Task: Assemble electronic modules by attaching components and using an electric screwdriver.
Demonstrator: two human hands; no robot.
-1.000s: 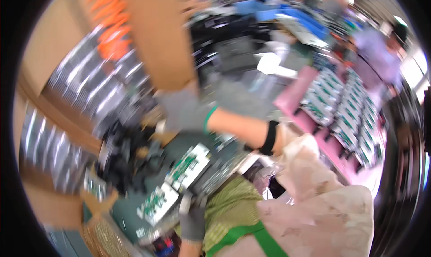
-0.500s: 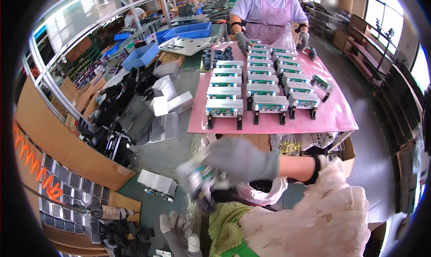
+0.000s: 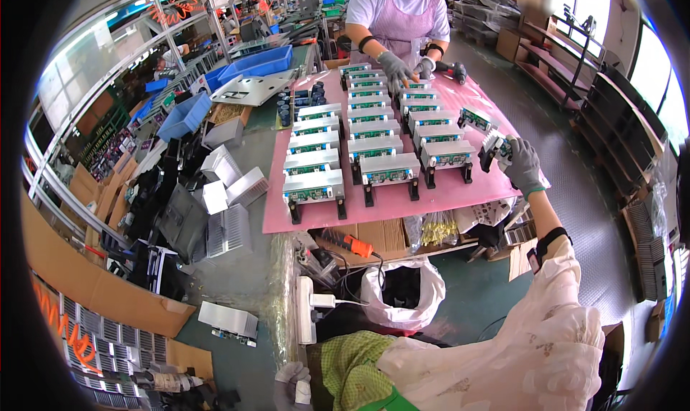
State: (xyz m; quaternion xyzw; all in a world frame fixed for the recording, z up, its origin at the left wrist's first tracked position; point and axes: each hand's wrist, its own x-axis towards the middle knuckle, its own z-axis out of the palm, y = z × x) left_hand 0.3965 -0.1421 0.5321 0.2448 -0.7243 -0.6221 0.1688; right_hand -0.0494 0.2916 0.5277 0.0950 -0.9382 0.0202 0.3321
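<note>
My right hand (image 3: 523, 167), in a grey glove, stretches out over the right side of the pink-topped table (image 3: 388, 213). It grips a heat sink module (image 3: 496, 150), a silver finned block with a green circuit board, held tilted beside another tilted module (image 3: 477, 119). Several like modules (image 3: 314, 185) stand in rows on black legs to its left. At the lower edge is my left hand (image 3: 292, 386), gloved, beside the plastic-wrapped bench edge; its fingers are partly hidden. A lone heat sink module (image 3: 228, 321) lies on the green bench to its left.
Across the table a co-worker's gloved hands (image 3: 402, 72) touch the far modules. A power drill (image 3: 454, 71) lies near them. Below are a white bag-lined bin (image 3: 402, 296), a power strip (image 3: 306, 310) and an orange-black tool (image 3: 348, 242). Loose heat sinks (image 3: 228, 231) lie left.
My right hand has swung from above the bench, rightward and away, to the table's right side with the module. My left hand sits lower in view. The co-worker's hands have come closer together.
</note>
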